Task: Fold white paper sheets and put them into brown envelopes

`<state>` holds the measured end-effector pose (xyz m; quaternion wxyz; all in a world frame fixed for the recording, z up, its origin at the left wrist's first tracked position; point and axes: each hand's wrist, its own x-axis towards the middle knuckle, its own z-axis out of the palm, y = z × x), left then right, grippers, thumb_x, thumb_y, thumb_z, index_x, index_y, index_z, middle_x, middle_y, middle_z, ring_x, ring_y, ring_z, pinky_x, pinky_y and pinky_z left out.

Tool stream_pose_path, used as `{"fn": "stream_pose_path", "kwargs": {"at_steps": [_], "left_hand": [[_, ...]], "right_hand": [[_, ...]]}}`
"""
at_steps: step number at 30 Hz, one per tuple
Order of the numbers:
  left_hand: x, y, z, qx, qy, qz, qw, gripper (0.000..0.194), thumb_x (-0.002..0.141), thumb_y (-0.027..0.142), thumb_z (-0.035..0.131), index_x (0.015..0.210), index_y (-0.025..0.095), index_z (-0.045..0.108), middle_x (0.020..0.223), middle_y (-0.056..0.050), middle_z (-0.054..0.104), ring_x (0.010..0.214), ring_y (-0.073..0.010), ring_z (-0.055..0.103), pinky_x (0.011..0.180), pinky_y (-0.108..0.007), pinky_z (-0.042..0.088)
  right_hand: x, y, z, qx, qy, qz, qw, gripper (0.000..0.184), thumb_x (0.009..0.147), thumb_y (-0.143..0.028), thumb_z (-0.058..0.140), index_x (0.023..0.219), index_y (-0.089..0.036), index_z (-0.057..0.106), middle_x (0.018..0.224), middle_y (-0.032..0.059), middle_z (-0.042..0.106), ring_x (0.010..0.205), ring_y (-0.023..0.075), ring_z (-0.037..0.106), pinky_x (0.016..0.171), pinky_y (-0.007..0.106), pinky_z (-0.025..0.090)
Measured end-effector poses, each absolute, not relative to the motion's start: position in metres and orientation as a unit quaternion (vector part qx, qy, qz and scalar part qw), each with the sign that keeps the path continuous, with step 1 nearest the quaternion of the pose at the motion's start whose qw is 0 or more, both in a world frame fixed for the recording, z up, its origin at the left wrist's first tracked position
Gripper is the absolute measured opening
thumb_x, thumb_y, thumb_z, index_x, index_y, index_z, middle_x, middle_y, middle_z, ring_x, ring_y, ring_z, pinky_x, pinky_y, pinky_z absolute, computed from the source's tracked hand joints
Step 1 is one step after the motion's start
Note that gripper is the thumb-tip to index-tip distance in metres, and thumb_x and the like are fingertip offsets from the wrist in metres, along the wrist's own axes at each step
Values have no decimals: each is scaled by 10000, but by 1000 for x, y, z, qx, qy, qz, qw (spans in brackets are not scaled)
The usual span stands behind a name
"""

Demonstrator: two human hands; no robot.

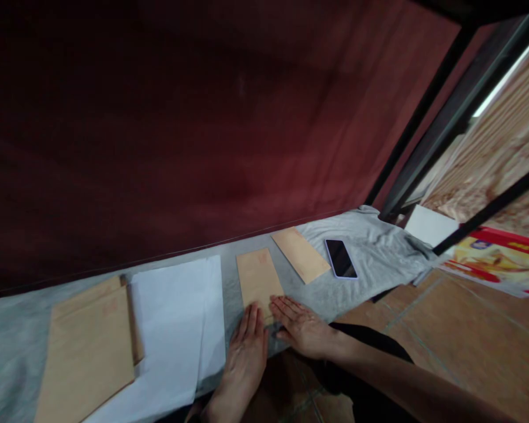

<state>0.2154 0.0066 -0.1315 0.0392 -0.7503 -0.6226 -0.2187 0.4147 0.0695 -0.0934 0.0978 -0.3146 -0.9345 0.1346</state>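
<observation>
A brown paper envelope lies flat on the grey cloth in front of me. My left hand rests flat with its fingertips on the envelope's near left corner. On the near right corner lie the stretched fingers of my right hand. Both hands are open and grip nothing. A second brown envelope lies slanted just to the right, apart from my hands. To my left are white paper sheets, partly under a stack of brown envelopes.
A phone with a dark screen lies right of the second envelope. Behind the cloth rises a dark red panel. Black frame bars stand at the right. A red and yellow printed box is on the tiled floor.
</observation>
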Motion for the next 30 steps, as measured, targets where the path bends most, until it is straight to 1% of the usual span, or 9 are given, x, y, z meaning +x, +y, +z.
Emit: {"fn": "stream_pose_path", "kwargs": {"at_steps": [5,10,13,16,19,21,24,28,30], "left_hand": [[206,26,-127,-657,-679,-319,-72,530,887,195,467,1415,157,483,1530,-190,436,1391,-322,460,1058,-500,486],[197,43,-105,-554,-690,-405,-230,655,776,184,556,1423,166,456,1303,-156,590,1201,-290,609,1000,-477,519],[199,49,-92,-481,-675,-447,-335,790,740,196,598,1490,153,354,1218,-150,632,1048,-275,678,920,-459,558],[208,52,-79,-407,-611,-505,-454,877,723,167,603,1530,170,261,1167,-124,686,1044,-259,694,926,-427,558],[214,53,-62,-361,-553,-553,-508,915,755,212,657,1551,215,204,1159,-99,709,1083,-247,687,948,-402,548],[215,54,-52,-339,-534,-577,-516,870,813,338,681,1547,237,227,1178,-104,699,1093,-253,682,910,-398,565],[213,55,-43,-282,-511,-605,-542,707,906,540,564,1501,235,336,1234,-144,666,1102,-264,679,870,-418,584],[213,53,-48,-225,-515,-562,-607,691,897,460,627,1480,206,357,1185,-167,697,1063,-261,701,906,-433,569],[217,51,-54,-241,-509,-534,-630,759,855,437,687,1490,199,344,1121,-146,723,1011,-249,715,884,-406,567]], "right_hand": [[398,60,-100,-359,-922,59,129,563,976,-341,567,1468,-86,469,1528,192,423,1426,293,401,1179,453,358],[388,61,-101,-368,-920,24,135,588,952,-374,616,1442,-72,493,1483,216,481,1381,308,464,1131,441,418],[386,60,-101,-381,-915,19,131,596,949,-390,620,1446,-89,488,1472,214,497,1361,315,485,1105,451,436],[383,58,-96,-396,-909,20,127,633,938,-418,628,1454,-85,474,1470,217,500,1338,330,502,1083,455,449],[380,61,-81,-419,-899,24,125,565,954,-312,585,1461,-96,461,1430,213,541,1230,332,577,1006,462,501],[381,69,-65,-439,-886,46,141,483,967,-207,502,1444,-132,483,1320,186,616,1123,307,623,934,444,536],[384,85,-42,-483,-818,172,260,376,1017,-272,377,1317,-191,588,1150,138,658,1043,271,640,885,407,562],[382,95,-40,-476,-591,480,441,482,1001,-526,331,1026,-190,676,948,105,664,848,248,673,673,377,610],[376,90,-51,-428,-487,601,468,454,934,-584,465,992,-185,674,895,90,683,848,259,688,733,414,615]]}}
